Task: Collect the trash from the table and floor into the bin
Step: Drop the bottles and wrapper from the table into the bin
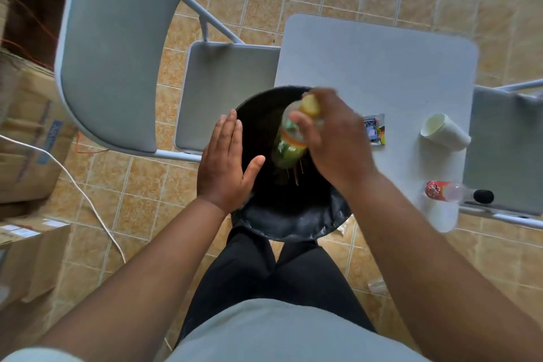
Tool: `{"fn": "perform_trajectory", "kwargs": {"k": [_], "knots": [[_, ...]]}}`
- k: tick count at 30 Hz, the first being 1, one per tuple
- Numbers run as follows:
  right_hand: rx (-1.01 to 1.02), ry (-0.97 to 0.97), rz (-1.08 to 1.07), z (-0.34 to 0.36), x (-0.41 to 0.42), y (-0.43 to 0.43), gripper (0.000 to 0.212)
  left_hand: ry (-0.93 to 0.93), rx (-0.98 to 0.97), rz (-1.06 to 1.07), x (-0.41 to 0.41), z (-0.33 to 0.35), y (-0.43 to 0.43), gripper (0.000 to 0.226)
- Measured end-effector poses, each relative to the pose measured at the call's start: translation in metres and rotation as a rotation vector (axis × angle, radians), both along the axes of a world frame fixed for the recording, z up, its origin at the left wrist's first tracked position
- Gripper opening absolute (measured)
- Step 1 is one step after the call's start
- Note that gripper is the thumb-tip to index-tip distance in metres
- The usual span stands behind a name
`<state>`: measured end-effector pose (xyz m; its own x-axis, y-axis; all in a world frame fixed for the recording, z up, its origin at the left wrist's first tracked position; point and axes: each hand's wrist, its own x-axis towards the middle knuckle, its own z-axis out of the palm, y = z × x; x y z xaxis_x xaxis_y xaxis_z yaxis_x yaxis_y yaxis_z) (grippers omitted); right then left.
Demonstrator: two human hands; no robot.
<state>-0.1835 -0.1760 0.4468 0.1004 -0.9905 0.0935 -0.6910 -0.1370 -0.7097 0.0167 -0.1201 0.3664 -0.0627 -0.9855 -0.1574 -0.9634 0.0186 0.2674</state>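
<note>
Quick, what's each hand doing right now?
Left hand: open, fingers straight, holding nothing.
Right hand: grips clear plastic bottle with green label and yellow cap over round black bin.

In the middle of the frame the bin [293, 223] is showing black, and the green-labelled bottle [289, 144] over it is carrying a yellow cap and an orange band. The tabletop [382, 67] is looking pale grey. At right on it, a cup [443, 132] is showing white and a red-labelled bottle [440, 191] is wearing a black cap. The floor [264, 3] is showing tan tiles in a pale grid.

Grey shirt [282, 332], black trousers [264, 267] (bare forearms)
</note>
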Motion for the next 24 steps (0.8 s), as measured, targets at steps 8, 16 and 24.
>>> {"fn": "perform_trajectory", "kwargs": {"k": [8, 16, 24], "knots": [[0.828, 0.097, -0.033, -0.100, 0.048, -0.005, 0.037, -0.011, -0.001, -0.008, 0.001, -0.002, 0.001, 0.083], [0.859, -0.004, -0.101, -0.117, 0.055, -0.019, 0.031, -0.023, 0.002, -0.014, 0.001, -0.003, 0.000, 0.085], [0.185, -0.072, -0.088, -0.074, 0.015, 0.019, 0.031, -0.067, 0.016, -0.026, -0.004, -0.001, -0.005, 0.089]]}}
